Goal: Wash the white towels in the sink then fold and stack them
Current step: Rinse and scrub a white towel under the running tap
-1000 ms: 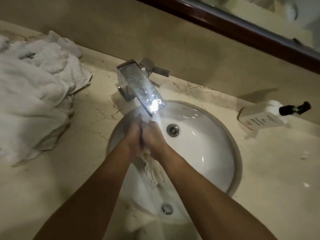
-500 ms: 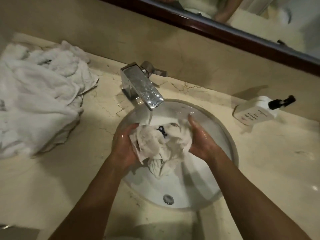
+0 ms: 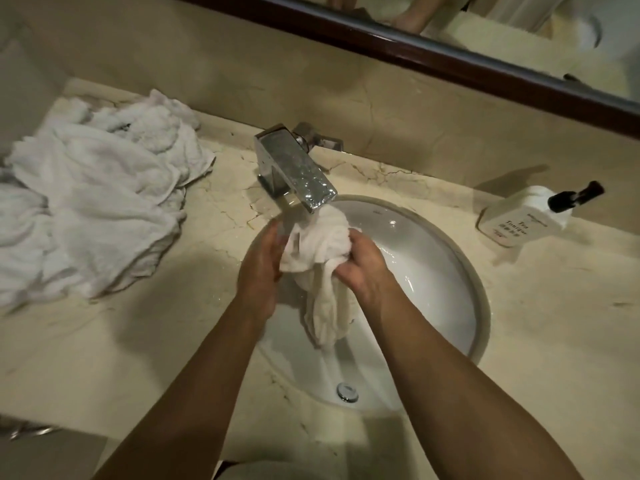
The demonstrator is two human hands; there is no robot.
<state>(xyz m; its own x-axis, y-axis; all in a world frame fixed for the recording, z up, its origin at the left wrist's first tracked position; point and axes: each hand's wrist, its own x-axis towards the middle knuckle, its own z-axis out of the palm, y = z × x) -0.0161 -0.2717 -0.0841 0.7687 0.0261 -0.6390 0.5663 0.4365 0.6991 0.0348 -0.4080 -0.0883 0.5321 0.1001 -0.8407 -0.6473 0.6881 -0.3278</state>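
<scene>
My fingers on both hands curl around a wet white towel, bunched into a ball just under the faucet spout. My left hand grips the bundle from its nine o'clock side, and my right hand clutches it from three o'clock, with the thumb pressed into the cloth. A limp tail of the towel hangs down from between my hands toward six o'clock, over the white oval sink. The sink's round metal drain fitting shows near its six o'clock edge. The sink is set into a pale marble surface with thin dark cracks. At nine o'clock from the sink, well apart from it, a crumpled heap of white towels lies on the surface. At two o'clock from the sink, a white bottle with a black pump lies on its side on the surface. A mirror with a dark wooden frame runs across the wall at twelve o'clock.
</scene>
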